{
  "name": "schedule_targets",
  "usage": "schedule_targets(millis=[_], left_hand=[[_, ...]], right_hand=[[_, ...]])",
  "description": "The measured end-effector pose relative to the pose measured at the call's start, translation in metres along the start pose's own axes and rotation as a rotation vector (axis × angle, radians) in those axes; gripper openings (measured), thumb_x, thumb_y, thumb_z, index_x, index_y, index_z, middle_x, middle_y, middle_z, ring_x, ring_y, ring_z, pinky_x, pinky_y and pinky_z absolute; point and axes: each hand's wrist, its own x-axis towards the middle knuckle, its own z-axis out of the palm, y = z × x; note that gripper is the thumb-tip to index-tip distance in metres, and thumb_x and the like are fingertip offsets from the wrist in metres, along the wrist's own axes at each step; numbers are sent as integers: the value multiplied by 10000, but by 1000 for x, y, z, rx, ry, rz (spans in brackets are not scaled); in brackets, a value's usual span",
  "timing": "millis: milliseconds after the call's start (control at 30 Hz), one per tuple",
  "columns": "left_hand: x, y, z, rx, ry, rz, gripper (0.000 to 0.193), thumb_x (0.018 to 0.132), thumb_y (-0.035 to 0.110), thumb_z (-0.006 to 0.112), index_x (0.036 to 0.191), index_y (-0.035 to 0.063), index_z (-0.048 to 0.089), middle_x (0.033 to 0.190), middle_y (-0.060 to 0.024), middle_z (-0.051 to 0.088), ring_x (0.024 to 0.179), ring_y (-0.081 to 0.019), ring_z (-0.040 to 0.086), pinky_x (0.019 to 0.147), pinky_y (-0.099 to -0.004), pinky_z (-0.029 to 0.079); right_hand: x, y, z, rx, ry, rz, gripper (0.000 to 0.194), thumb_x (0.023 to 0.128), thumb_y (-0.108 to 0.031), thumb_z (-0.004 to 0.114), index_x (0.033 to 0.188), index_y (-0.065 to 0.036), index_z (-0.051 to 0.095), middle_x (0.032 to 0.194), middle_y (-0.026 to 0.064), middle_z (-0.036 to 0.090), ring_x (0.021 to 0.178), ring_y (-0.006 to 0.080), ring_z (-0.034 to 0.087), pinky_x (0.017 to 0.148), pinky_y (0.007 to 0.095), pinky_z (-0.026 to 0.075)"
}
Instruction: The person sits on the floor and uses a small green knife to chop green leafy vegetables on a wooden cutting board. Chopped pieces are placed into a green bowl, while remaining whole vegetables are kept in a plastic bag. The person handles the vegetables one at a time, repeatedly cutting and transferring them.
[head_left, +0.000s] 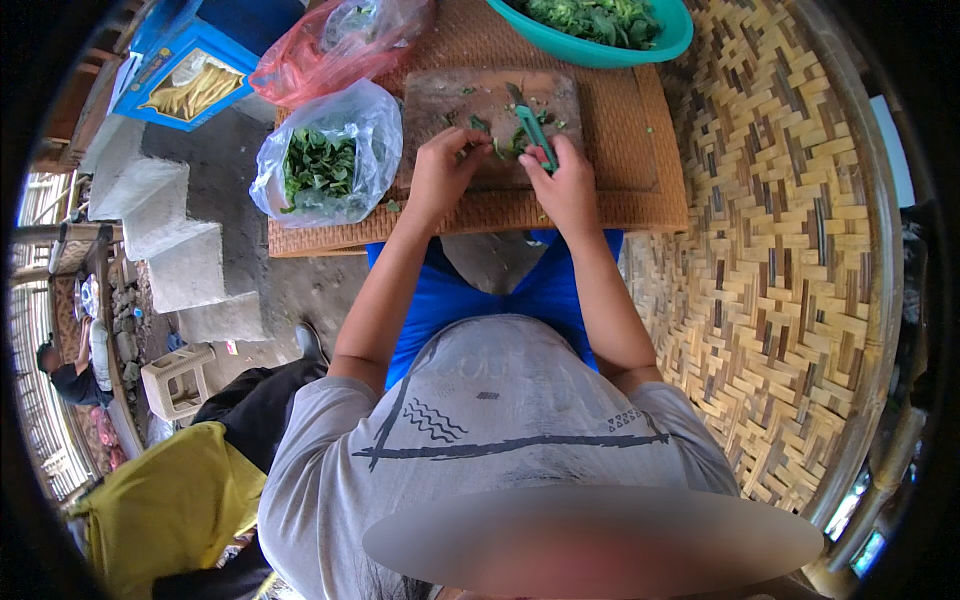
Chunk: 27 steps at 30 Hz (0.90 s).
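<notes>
My left hand (448, 166) is over the front left of a worn wooden chopping board (442, 94), its thumb and fingertips pinched on a small green leaf scrap. A knife with a green and red handle (537, 138) lies under the fingers of my right hand (560, 174), its dark blade pointing away from me. I cannot tell how firmly the right fingers hold it. Leaf scraps (517, 139) are scattered between my hands. Left of the board, a clear plastic bag (380, 127) stands open with cut green leaves (319, 169) inside.
A turquoise basin (592, 54) of greens sits at the table's far right, a red plastic bag (300, 71) at its far left. The woven table (630, 150) stands beside a woven bamboo wall (772, 262). Concrete steps (184, 262), a plastic stool (176, 381) and other people are to my left.
</notes>
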Motion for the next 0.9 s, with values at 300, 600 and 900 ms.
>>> schedule_targets(millis=[300, 600, 900], left_hand=[[-1, -1, -5, 119, 13, 65, 143, 899, 64, 814, 1041, 70, 808, 986, -146, 769, 915, -364, 753, 781, -448, 586], [2, -1, 0, 146, 37, 101, 175, 905, 102, 820, 1079, 81, 818, 967, -146, 765, 904, -370, 753, 778, -452, 587], [-3, 18, -24, 33, 84, 89, 203, 929, 90, 832, 1131, 75, 815, 1046, -126, 794, 867, -288, 766, 693, -373, 584]], right_hand=[[43, 6, 24, -183, -84, -89, 250, 938, -178, 821, 1043, 7, 689, 964, 186, 775, 876, 369, 767, 767, 459, 585], [31, -8, 23, 37, -122, -66, 282, 931, -194, 857, 1029, -9, 667, 936, 198, 774, 909, 384, 778, 785, 453, 590], [94, -37, -14, -103, -168, -144, 320, 925, -284, 872, 964, -33, 677, 893, 193, 748, 796, 353, 730, 701, 447, 551]])
